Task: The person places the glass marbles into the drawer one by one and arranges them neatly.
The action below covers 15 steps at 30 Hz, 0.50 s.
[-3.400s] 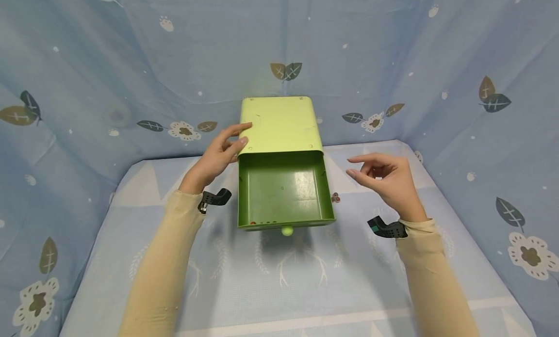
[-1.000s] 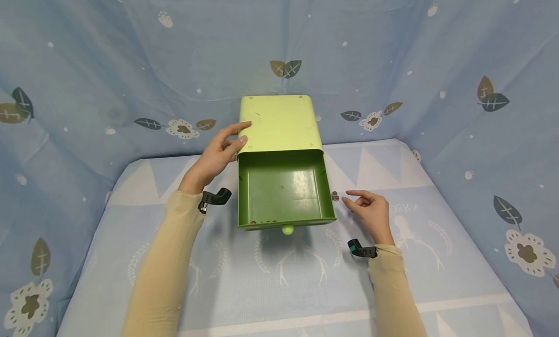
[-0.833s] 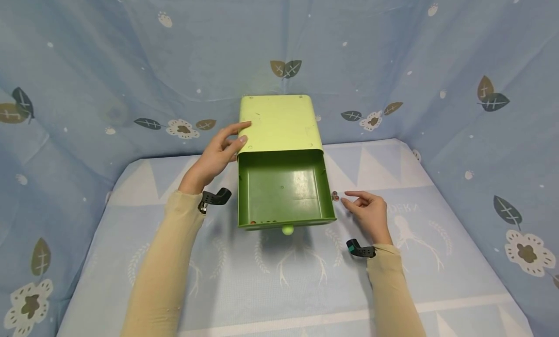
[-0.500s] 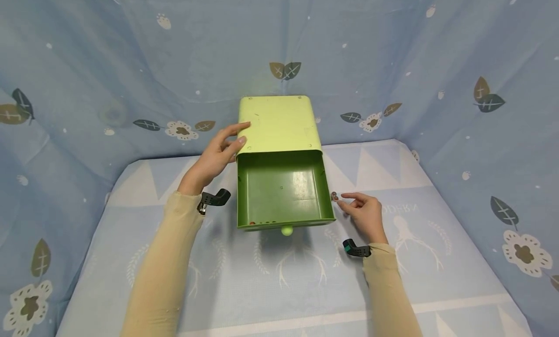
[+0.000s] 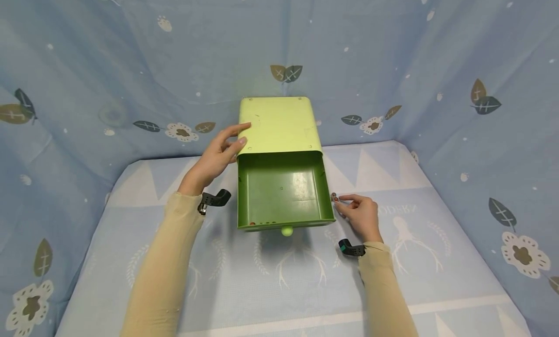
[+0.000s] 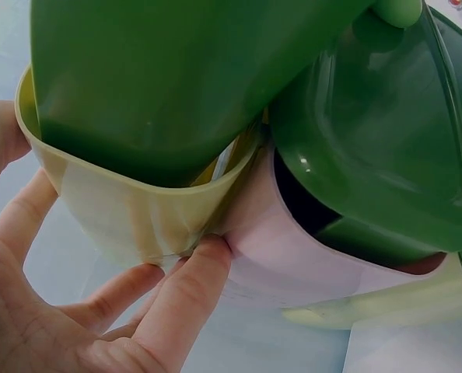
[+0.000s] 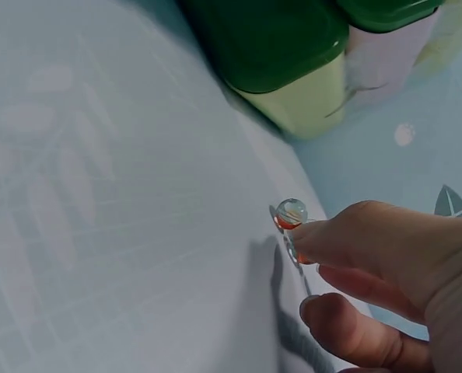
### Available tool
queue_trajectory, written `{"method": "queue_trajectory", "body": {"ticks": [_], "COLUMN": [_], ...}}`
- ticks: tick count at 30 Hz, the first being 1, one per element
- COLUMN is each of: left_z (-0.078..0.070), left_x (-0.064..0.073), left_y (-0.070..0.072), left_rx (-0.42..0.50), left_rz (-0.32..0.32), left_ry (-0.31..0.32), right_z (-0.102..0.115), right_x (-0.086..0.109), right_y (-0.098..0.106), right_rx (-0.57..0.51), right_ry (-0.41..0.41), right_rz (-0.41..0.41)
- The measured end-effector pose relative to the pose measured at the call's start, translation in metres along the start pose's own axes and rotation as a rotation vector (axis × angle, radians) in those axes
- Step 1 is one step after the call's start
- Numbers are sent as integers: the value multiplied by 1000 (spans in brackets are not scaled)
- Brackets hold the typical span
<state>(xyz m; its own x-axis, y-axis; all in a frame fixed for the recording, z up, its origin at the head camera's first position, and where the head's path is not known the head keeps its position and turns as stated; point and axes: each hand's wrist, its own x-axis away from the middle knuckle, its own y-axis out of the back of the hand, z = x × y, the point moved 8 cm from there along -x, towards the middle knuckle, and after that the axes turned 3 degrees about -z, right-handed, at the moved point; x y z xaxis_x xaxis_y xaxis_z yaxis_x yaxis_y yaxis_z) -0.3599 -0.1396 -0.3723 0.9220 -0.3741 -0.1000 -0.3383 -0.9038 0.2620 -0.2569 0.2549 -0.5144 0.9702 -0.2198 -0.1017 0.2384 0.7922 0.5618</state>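
A small drawer cabinet with a yellow-green top casing (image 5: 277, 123) stands at the back middle, its green drawer (image 5: 281, 189) pulled out. My left hand (image 5: 214, 157) holds the casing's left side, thumb and index finger over the top edge, other fingers down the side. Just right of the drawer, a little cluster of clear glass marbles (image 7: 292, 212) with red inside lies on the cloth. My right hand (image 5: 360, 216) is right at them: one fingertip overlaps the marbles in the right wrist view, while another stays apart with a gap between.
A red marble (image 5: 252, 224) and several small dark round things lie along the drawer's front wall. Below the top casing is a pink casing (image 6: 293, 260) with another green drawer (image 6: 379, 132). A patterned blue curtain (image 5: 188, 46) hangs behind and at both sides.
My right hand has come down and moved left from above the table to the marbles, its fingertips drawing closer to them. The left hand and the cabinet have stayed put.
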Motion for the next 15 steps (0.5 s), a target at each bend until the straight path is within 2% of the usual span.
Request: {"method": "queue_trajectory", "body": {"ticks": [8,15], "left_z": [2,2], "left_x": [0,-1], "left_y": [1,1], "left_rx": [1,-6], "left_rz": [7,8], "left_ry": [-11,-11], "right_z": [3,3], "right_x": [0,-1], "right_y": [-1,-3], "right_rx": [91,156], "right_ry": [15,-16], "right_rz": [-45,-64]}}
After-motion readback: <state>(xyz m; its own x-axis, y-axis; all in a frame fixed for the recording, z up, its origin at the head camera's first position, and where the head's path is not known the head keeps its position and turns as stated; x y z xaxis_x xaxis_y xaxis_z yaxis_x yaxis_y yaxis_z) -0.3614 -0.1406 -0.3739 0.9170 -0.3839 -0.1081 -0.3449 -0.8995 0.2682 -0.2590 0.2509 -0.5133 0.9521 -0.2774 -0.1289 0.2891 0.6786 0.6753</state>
